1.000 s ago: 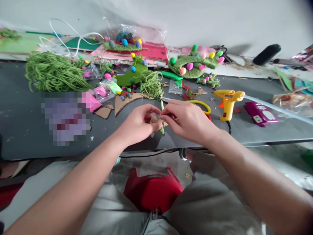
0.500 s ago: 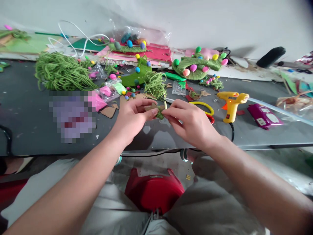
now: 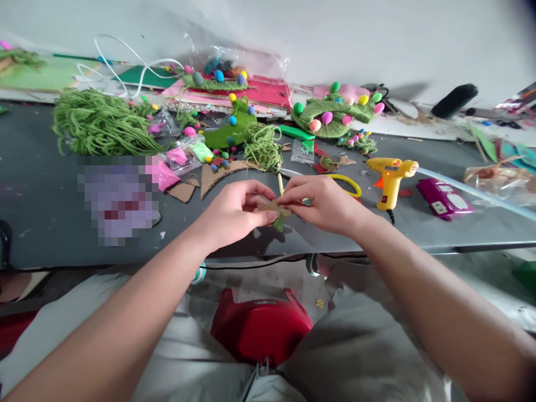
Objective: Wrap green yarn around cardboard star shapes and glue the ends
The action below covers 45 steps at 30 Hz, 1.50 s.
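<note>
Yarn-wrapped cardboard held between left hand, right hand.

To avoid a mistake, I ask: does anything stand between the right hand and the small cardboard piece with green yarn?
Nothing visible: the right hand is at the cardboard piece, which the left hand holds. The scissors lie beyond the right hand.

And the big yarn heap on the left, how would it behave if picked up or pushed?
Lifted, the yarn heap would probably sag, its strands lying in loose loops. Pushed, it would likely bunch rather than roll, being low and sprawling.
</note>
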{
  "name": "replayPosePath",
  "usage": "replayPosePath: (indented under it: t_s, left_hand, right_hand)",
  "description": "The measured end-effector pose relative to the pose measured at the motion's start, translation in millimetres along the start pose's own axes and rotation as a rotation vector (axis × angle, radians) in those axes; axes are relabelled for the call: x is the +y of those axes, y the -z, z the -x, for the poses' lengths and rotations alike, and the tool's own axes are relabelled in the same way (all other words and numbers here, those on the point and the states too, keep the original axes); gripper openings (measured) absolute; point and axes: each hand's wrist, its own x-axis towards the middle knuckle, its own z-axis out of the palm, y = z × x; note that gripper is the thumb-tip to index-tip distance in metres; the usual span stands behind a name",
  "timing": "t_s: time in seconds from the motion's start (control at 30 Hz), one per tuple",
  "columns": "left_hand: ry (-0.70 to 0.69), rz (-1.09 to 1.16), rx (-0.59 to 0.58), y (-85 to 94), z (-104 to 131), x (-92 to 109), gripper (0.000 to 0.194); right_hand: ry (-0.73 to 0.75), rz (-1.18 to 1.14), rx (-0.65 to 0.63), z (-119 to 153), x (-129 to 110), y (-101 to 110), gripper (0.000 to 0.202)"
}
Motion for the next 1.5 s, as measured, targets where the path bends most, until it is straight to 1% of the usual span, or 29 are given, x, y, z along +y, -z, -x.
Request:
replayPosePath:
  t_s: [0.13, 0.2, 0.3, 0.43, 0.6, 0.67, 0.8, 0.93, 1.03, 1.1, 1.17, 1.23, 1.3, 1.4, 1.5]
  left_hand:
    - [0.009, -0.155, -0.027, -5.2, 0, -6, 0.034]
    - [0.01, -0.175, -0.02, -8.7, 0, -9, 0.032]
    - [-0.015, -0.163, 0.039, -13.6, -2, -12, 0.029]
    - [-0.086, -0.185, 0.115, -17.1, -6, -13, 0.023]
    - [-0.188, -0.042, 0.28, -16.0, -10, -12, 0.024]
    - [-0.231, 0.034, 0.318, -15.2, -8, -10, 0.024]
    - [-0.228, 0.182, 0.318, -15.0, 0, -3, 0.029]
    - [-0.199, 0.296, 0.304, -16.2, 8, -2, 0.028]
    - [-0.166, 0.331, 0.261, -16.2, 13, -1, 0.026]
    - [-0.147, 0.27, 0.248, -15.3, 15, 2, 0.027]
    - [-0.123, 0.161, 0.228, -14.1, 17, 4, 0.029]
    - [-0.084, 0.052, 0.178, -13.6, 19, 6, 0.031]
    - [-0.062, -0.054, 0.142, -14.3, 19, 6, 0.028]
    - [-0.115, -0.27, 0.148, -16.9, 20, 2, 0.019]
    - [-0.198, -0.444, 0.186, -18.4, 19, -1, 0.018]
  right_hand:
    - [-0.047, 0.118, -0.066, 0, -6, 3, 0.013]
    - [-0.086, 0.185, -0.082, 1, -12, 4, 0.013]
    - [-0.131, 0.25, -0.07, 5, -22, 3, 0.015]
    - [-0.157, 0.247, -0.046, 10, -30, 0, 0.018]
    - [-0.178, 0.199, 0.018, 13, -30, -3, 0.019]
    - [-0.167, 0.216, 0.043, 15, -31, -3, 0.022]
    - [-0.126, 0.218, 0.108, 20, -32, -7, 0.027]
    - [-0.126, 0.034, 0.177, 21, -30, -12, 0.024]
    - [-0.129, -0.089, 0.169, 18, -24, -11, 0.022]
    - [-0.092, -0.135, 0.129, 16, -18, -7, 0.022]
    - [-0.061, -0.147, 0.098, 14, -12, -3, 0.023]
    - [-0.066, -0.123, 0.083, 13, -6, 1, 0.022]
    - [-0.081, -0.063, 0.064, 12, -4, 3, 0.02]
    - [-0.098, 0.054, 0.028, 9, -7, 2, 0.016]
    - [-0.164, 0.157, 0.02, 6, -15, -2, 0.015]
